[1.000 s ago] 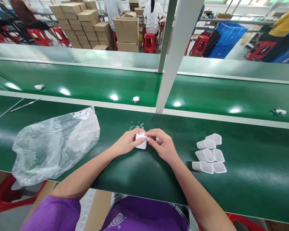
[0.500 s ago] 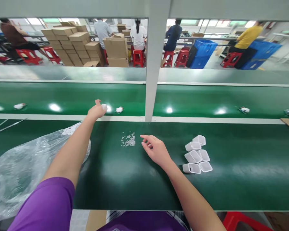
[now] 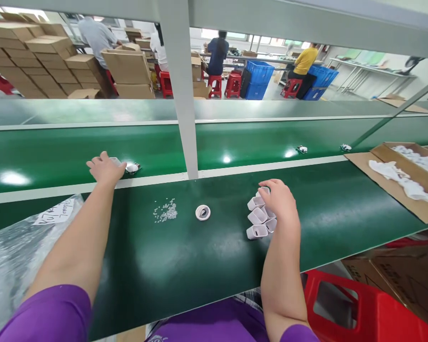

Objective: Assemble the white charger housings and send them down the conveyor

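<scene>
My left hand is over the far green belt with fingers spread. A whitish plastic piece shows between its thumb and fingers, partly hidden. Close to the thumb lies a small white part on a dark base. On the near surface, my right hand reaches over a group of white plastic cups. Its fingers and thumb are apart around the farthest cup, and the hand covers part of the group. Between my arms lie a white ring and a scatter of tiny clear pieces.
At left a clear plastic bag lies under my forearm. A metal post stands in the middle. At right is an open carton with white items. More small parts sit on the belt. A red stool is below.
My view has turned right. My left hand has spread its fingers around the whitish piece at the belt. My right hand has moved right to the cups, and the white ring now shows on the surface.
</scene>
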Tool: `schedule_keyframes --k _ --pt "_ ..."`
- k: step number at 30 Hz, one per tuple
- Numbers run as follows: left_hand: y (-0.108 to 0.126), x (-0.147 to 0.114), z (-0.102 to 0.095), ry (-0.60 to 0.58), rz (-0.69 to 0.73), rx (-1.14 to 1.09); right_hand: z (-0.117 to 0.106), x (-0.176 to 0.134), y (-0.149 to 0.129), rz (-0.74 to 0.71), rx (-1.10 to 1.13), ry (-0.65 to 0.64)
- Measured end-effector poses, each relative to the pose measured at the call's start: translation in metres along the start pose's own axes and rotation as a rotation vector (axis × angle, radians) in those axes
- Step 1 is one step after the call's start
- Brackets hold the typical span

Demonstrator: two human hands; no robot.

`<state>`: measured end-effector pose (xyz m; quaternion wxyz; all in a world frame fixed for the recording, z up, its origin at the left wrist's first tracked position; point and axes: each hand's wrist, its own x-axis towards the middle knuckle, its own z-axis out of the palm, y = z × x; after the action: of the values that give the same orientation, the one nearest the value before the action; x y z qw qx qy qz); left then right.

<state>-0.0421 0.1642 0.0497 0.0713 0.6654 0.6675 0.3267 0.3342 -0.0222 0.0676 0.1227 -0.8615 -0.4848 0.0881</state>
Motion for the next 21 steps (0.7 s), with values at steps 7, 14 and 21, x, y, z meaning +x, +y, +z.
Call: schedule_keyframes --k 7,14,21 --pt "-0.003 -0.032 0.006 0.137 0.0 -0.009 0.011 0.013 0.016 0.088 0.008 -0.045" --pt "0.04 -0.145 -0.005 -0.281 0.221 -0.417 0.035 -0.008 -0.028 -0.385 0.991 0.077" --pt "0.04 -0.194 0.005 -0.547 0.036 -0.853 0.083 -0.064 -0.1 -0.56 1.294 -0.657"
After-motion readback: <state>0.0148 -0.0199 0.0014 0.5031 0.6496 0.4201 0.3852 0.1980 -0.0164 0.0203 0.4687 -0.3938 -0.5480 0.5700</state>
